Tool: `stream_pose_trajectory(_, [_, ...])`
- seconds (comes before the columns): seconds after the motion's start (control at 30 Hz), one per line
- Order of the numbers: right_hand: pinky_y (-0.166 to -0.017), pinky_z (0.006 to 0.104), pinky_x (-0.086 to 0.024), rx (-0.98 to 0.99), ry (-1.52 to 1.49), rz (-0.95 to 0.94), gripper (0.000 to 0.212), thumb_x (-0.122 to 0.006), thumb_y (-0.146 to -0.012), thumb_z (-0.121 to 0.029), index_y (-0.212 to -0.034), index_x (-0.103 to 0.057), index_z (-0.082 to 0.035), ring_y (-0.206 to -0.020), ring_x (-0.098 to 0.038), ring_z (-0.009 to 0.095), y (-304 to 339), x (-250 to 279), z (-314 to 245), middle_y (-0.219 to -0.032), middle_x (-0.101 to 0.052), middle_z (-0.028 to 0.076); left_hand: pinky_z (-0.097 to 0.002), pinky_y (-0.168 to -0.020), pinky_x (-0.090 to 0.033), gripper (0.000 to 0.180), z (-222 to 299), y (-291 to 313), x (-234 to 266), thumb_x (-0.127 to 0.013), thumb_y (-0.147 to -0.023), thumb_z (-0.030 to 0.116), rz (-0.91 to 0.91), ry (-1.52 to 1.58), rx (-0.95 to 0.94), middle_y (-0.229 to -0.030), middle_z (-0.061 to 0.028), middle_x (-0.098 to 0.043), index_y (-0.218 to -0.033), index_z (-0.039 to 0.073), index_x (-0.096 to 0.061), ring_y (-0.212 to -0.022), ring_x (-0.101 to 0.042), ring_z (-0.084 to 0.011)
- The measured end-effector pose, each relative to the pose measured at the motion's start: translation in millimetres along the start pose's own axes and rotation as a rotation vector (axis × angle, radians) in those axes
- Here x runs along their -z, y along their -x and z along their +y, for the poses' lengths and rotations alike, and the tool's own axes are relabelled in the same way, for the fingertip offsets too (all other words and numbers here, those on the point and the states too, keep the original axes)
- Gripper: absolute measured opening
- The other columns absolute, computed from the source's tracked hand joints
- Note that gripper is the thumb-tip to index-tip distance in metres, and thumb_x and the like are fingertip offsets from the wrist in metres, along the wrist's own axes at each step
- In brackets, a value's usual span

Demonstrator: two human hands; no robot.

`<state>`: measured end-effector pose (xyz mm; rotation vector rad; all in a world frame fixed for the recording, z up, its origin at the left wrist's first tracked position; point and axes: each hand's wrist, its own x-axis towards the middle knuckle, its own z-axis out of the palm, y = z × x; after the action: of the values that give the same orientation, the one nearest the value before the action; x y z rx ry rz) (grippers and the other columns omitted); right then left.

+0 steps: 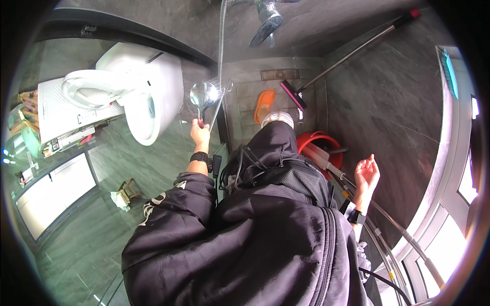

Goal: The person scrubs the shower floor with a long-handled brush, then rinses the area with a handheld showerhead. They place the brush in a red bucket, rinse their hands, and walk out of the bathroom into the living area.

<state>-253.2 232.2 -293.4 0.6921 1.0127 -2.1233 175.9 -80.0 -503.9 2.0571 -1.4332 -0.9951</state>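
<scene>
My left hand [200, 135] is closed round the handle of a shiny chrome shower head [203, 95], held up between the white toilet and the wall. A metal shower hose [221, 48] hangs down beside it from the top of the view. My right hand [366, 176] is raised out to the right, palm showing, fingers loosely bent and apart, with nothing visible in it. Closest to that hand are long poles [375, 206] and a red bucket [319, 136] by the right wall. Each wrist has a dark band.
A white toilet [145, 115] with raised lid stands at the left. A chrome tap [268, 23] juts from the wall ahead. A long-handled floor brush [293, 95] leans in the far corner near an orange slipper [264, 104] on my foot. At far left is a small stool [130, 189].
</scene>
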Motion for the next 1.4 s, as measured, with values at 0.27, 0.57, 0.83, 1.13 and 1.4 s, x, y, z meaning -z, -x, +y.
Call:
stream_pose_trajectory(0.27, [-0.071, 0.0285, -0.047, -0.096, 0.058, -0.037, 0.021, -0.041, -0.085, -0.007, -0.096, -0.057, 0.001, -0.068, -0.058, 0.016, -16, -23, 19, -0.072, -0.061, 0.007, -0.0252, -0.065, -0.046, 0.024, -3, 17, 24, -0.061, -0.066, -0.007, -0.179, -0.184, -0.125, -0.079, -0.0042, -0.059, -0.084, 0.003, -0.050, -0.073, -0.057, -0.0115])
stream_pose_trajectory(0.57, [-0.071, 0.0294, -0.047, -0.162, 0.122, -0.097, 0.020, -0.041, -0.086, -0.007, -0.098, -0.056, 0.000, -0.068, -0.056, 0.017, -10, -28, 50, -0.074, -0.060, 0.006, -0.0358, -0.061, -0.046, 0.023, -5, 18, 27, -0.054, -0.063, -0.005, -0.353, -0.275, -0.564, -0.074, -0.0109, -0.059, -0.083, 0.005, -0.049, -0.070, -0.058, -0.0278])
stream_pose_trajectory(0.83, [-0.070, 0.0283, -0.047, -0.091, 0.074, -0.048, 0.020, -0.044, -0.085, -0.008, -0.096, -0.057, -0.001, -0.067, -0.056, 0.016, 45, 14, 68, -0.072, -0.060, 0.005, -0.0459, -0.077, -0.036, 0.009, -10, 20, 16, -0.055, -0.070, 0.012, -0.531, -0.500, -0.614, -0.074, -0.0079, -0.057, -0.078, 0.012, -0.052, -0.083, -0.054, -0.0305])
stream_pose_trajectory(1.13, [-0.069, 0.0281, -0.048, -0.006, -0.025, 0.104, 0.018, -0.044, -0.084, -0.008, -0.095, -0.058, -0.001, -0.067, -0.058, 0.014, 97, 78, 84, -0.072, -0.061, 0.005, -0.0415, -0.080, -0.035, 0.030, 6, 26, 17, -0.060, -0.067, 0.039, -0.720, -0.674, -0.595, -0.084, -0.0057, -0.060, -0.081, 0.012, -0.059, -0.089, -0.053, -0.0261])
stream_pose_trajectory(1.4, [-0.066, 0.0270, -0.047, -0.026, 0.034, 0.139, 0.016, -0.047, -0.084, -0.009, -0.097, -0.054, -0.003, -0.061, -0.054, 0.011, 95, 89, 82, -0.070, -0.059, 0.001, -0.0419, -0.075, -0.038, 0.034, 24, 64, -9, -0.059, -0.070, 0.042, -0.912, -0.571, -0.577, -0.081, -0.0067, -0.062, -0.079, 0.010, -0.057, -0.087, -0.056, -0.0266])
